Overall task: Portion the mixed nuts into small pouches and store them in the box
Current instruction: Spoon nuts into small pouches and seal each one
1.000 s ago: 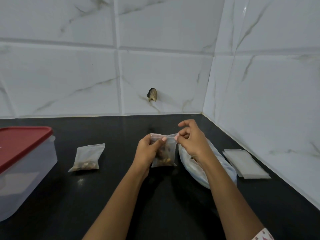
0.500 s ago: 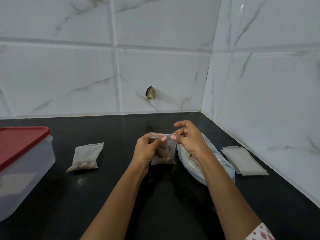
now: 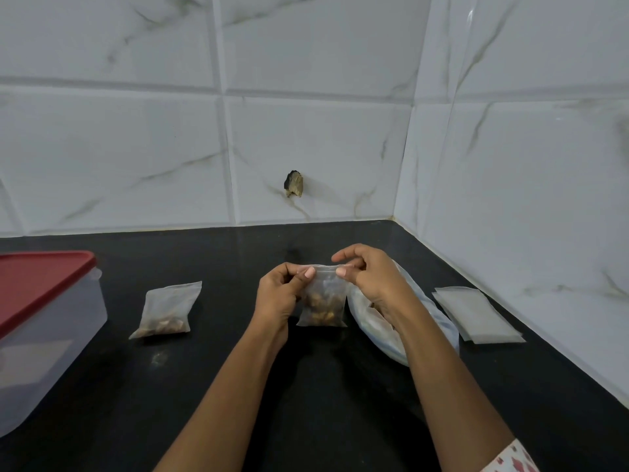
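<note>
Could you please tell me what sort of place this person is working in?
Most likely a home kitchen corner: a glossy black stone countertop, white marble-patterned wall tiles, and a clear plastic storage box with a red lid.

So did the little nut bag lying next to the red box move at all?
No. The filled pouch lies just as far to the right of the red-lidded box as before. Only the view shifted a little.
</note>
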Tool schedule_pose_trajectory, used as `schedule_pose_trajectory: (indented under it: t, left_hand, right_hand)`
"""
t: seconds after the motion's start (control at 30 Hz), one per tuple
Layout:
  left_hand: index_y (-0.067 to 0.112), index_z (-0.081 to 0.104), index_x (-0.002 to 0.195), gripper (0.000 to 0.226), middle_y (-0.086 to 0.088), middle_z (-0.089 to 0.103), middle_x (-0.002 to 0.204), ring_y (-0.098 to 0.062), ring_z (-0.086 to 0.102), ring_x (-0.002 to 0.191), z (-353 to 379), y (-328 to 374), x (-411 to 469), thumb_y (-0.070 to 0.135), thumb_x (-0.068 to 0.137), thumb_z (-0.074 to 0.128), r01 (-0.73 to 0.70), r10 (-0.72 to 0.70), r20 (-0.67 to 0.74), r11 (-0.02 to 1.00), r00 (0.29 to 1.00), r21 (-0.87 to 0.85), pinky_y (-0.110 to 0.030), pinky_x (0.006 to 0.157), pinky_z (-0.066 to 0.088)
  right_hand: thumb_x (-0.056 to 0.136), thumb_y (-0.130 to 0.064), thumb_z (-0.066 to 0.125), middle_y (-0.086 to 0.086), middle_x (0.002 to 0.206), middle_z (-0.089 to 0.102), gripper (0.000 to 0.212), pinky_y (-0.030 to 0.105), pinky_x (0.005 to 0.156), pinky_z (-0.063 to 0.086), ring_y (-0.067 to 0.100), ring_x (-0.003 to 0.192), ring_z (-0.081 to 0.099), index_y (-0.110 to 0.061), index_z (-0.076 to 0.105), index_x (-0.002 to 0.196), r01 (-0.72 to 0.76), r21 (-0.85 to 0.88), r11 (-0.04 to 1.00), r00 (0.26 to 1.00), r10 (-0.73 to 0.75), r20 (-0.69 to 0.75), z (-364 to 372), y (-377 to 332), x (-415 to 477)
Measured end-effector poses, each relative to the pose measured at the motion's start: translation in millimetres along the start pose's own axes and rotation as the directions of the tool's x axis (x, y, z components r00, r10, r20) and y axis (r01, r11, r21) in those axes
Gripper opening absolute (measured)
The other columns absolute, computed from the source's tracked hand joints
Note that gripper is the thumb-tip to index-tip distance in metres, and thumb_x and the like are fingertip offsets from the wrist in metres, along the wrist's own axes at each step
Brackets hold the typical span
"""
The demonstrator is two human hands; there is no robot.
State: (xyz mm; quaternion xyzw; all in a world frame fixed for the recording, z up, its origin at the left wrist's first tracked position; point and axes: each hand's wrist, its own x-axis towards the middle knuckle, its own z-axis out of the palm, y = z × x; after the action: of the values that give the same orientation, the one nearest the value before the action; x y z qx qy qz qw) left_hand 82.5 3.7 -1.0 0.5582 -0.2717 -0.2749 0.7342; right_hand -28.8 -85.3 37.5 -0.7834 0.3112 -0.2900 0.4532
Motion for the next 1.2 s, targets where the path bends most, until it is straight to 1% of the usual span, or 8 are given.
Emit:
schedule_pose_trajectory:
  t: [0.1, 0.23, 0.43, 0.63, 0.73, 0.87, 1.07, 1.2]
  left_hand:
    - [0.011, 0.063, 0.074, 0.013, -0.006, 0.064, 0.079, -0.018, 0.061, 0.076, -1.2, 0.7, 0.8, 0.009, 0.087, 0.061, -0.023, 0.023, 0.013, 1.000, 1.000, -0.003, -0.028, 0.062, 0.051]
    - [0.008, 0.063, 0.084, 0.007, -0.006, 0.064, 0.080, -0.016, 0.062, 0.074, -1.0, -0.2, 1.9, 0.012, 0.088, 0.060, -0.035, 0.035, 0.060, 0.999, 0.998, -0.012, -0.021, 0.055, 0.052]
    - [0.009, 0.063, 0.093, 0.018, -0.008, 0.066, 0.087, -0.019, 0.064, 0.080, -0.8, -1.5, 3.1, 0.023, 0.081, 0.065, 0.016, -0.008, 0.164, 0.999, 0.986, -0.047, -0.033, 0.072, 0.053]
    - [0.012, 0.057, 0.069, 0.020, -0.005, 0.061, 0.076, -0.019, 0.058, 0.075, -2.0, -0.6, 2.5, 0.013, 0.090, 0.057, -0.120, 0.120, 0.026, 0.992, 0.992, 0.030, -0.032, 0.067, 0.050]
    - [0.013, 0.058, 0.070, 0.020, -0.004, 0.061, 0.078, -0.019, 0.058, 0.079, -2.5, -0.6, 1.9, 0.013, 0.090, 0.057, -0.145, 0.146, -0.013, 0.988, 0.989, 0.059, -0.033, 0.071, 0.051]
    - [0.012, 0.057, 0.071, 0.020, -0.003, 0.059, 0.076, -0.013, 0.056, 0.072, -2.7, -1.3, 0.7, 0.017, 0.091, 0.057, -0.121, 0.120, -0.058, 0.993, 0.991, -0.005, -0.017, 0.053, 0.049]
    - [0.013, 0.064, 0.089, 0.014, -0.005, 0.064, 0.092, -0.016, 0.060, 0.087, -5.4, -2.0, -2.4, 0.025, 0.090, 0.056, -0.110, 0.111, -0.020, 0.993, 0.994, 0.041, -0.023, 0.068, 0.050]
    - [0.012, 0.063, 0.089, 0.011, -0.008, 0.063, 0.095, -0.019, 0.060, 0.089, -11.7, 0.3, -7.5, 0.023, 0.090, 0.058, -0.129, 0.132, -0.041, 0.990, 0.990, 0.063, -0.022, 0.064, 0.049]
  right_hand:
    - [0.083, -0.017, 0.068, -0.007, 0.083, 0.059, 0.013, 0.017, 0.069, 0.043, 0.007, 0.082, 0.055, -0.018, 0.064, 0.095, 0.010, -0.017, 1.000, 0.998, -0.009, 0.064, 0.6, -2.7, -2.4]
    - [0.083, -0.015, 0.067, 0.001, 0.086, 0.061, 0.018, 0.023, 0.069, 0.039, 0.015, 0.086, 0.055, -0.024, 0.057, 0.072, 0.015, -0.129, 0.992, 0.998, -0.023, -0.058, 10.7, -4.7, -1.5]
    - [0.083, -0.010, 0.067, 0.000, 0.084, 0.059, 0.003, 0.012, 0.059, 0.038, 0.013, 0.081, 0.054, -0.011, 0.066, 0.080, 0.048, -0.207, 0.977, 0.988, -0.077, -0.135, 13.1, -6.2, -1.8]
    - [0.079, -0.011, 0.071, -0.001, 0.077, 0.061, 0.004, 0.013, 0.058, 0.038, 0.009, 0.071, 0.053, -0.009, 0.070, 0.081, 0.029, -0.121, 0.992, 0.989, -0.046, -0.143, 13.1, -4.7, 0.1]
    - [0.077, -0.012, 0.073, -0.003, 0.075, 0.062, 0.007, 0.015, 0.061, 0.040, 0.005, 0.069, 0.053, -0.013, 0.070, 0.083, 0.045, -0.074, 0.996, 0.993, -0.053, -0.109, 11.0, -4.6, -1.4]
    - [0.079, -0.010, 0.072, -0.008, 0.070, 0.061, 0.004, 0.020, 0.069, 0.041, 0.007, 0.072, 0.057, -0.013, 0.070, 0.081, 0.013, -0.063, 0.998, 0.993, -0.020, -0.118, 2.8, -1.7, -2.8]
    - [0.081, -0.009, 0.069, -0.002, 0.077, 0.060, 0.005, 0.025, 0.076, 0.043, 0.013, 0.078, 0.054, -0.006, 0.072, 0.084, -0.011, -0.200, 0.980, 0.988, -0.020, -0.152, 7.5, -5.2, -2.3]
    - [0.081, -0.010, 0.069, -0.001, 0.086, 0.059, 0.005, 0.021, 0.076, 0.042, 0.012, 0.083, 0.053, -0.006, 0.072, 0.085, 0.061, -0.212, 0.975, 0.977, -0.102, -0.189, 12.0, -5.9, -5.6]
